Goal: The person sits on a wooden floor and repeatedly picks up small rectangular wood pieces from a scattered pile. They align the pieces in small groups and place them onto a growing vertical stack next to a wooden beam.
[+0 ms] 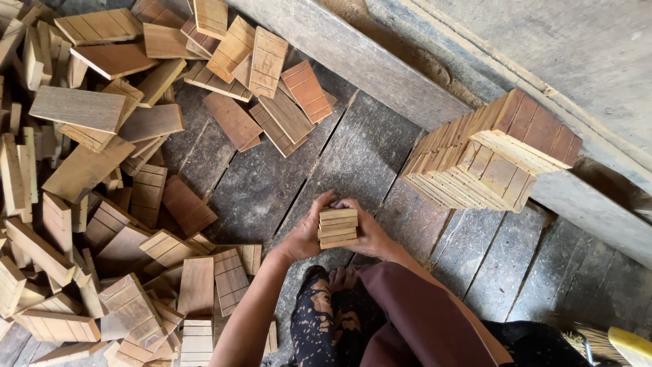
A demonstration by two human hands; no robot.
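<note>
Head view, looking down. Nearest me, at 6 o'clock, lay my maroon trouser leg point(421, 319) and my bare foot point(341, 277) on the dark, worn wooden floorboards point(272, 177); at 4 o'clock, in the corner, the straw-coloured bristles of a broom point(601, 340) showed beside its yellow handle. Just above the foot, near centre, I held a small stack of pale rectangular wooden slats point(338, 228) on edge between both hands. My left hand point(309, 231) pressed its 9 o'clock side, fingers curled together and clamped over the stack's top; my right hand point(370, 231) gripped its 3 o'clock side, likewise closed on it. The stack stood at, or just above, the floor; contact could not be told. From 7 to 11 o'clock spread a loose heap of similar tan and reddish-brown slatted wooden panels point(102, 204), lying at all angles. At 2 o'clock, well apart from my hands, a neat, tightly packed row of the same panels point(489, 156) leaned against a long grey timber beam point(367, 61), with the grey concrete surface point(577, 47) farthest off.
</note>
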